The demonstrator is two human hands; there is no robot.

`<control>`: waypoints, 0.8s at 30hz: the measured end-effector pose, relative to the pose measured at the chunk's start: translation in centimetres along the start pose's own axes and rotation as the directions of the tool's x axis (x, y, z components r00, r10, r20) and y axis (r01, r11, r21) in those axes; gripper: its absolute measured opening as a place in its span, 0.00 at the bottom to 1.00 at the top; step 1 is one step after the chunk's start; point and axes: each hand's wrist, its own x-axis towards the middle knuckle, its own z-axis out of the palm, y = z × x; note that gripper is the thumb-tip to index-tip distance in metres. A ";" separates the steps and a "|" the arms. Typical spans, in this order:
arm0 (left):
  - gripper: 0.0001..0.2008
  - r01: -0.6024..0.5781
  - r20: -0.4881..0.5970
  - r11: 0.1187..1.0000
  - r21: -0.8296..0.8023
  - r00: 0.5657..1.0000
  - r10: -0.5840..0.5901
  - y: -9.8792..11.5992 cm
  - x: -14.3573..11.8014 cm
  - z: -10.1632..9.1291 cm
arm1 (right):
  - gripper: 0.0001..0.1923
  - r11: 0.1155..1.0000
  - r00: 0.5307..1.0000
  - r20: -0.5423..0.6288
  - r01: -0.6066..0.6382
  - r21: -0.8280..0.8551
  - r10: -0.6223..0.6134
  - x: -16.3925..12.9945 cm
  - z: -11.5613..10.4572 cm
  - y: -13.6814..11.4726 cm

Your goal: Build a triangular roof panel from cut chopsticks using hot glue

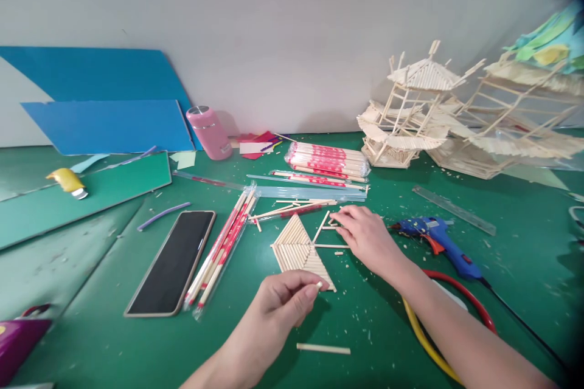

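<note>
Chopstick pack full (sealed); left hand pinches stick.

A flat triangular panel of pale sticks is laid on the green mat at centre. A triangle frame of thin sticks lies at its 2 o'clock, touching. A loose stick lies at 6 o'clock, apart.

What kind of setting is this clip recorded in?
Probably a hobby craft table for stick models. A blue glue gun lies on the green table, finished stick pagoda models stand against the wall, and wrapped chopstick packs lie nearby.
</note>
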 end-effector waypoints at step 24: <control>0.13 -0.190 -0.111 0.975 -0.119 0.978 0.177 3.0 3.9 2.5 | 0.25 0.875 0.863 0.150 -0.483 -0.032 0.482 -17.9 -2.4 7.4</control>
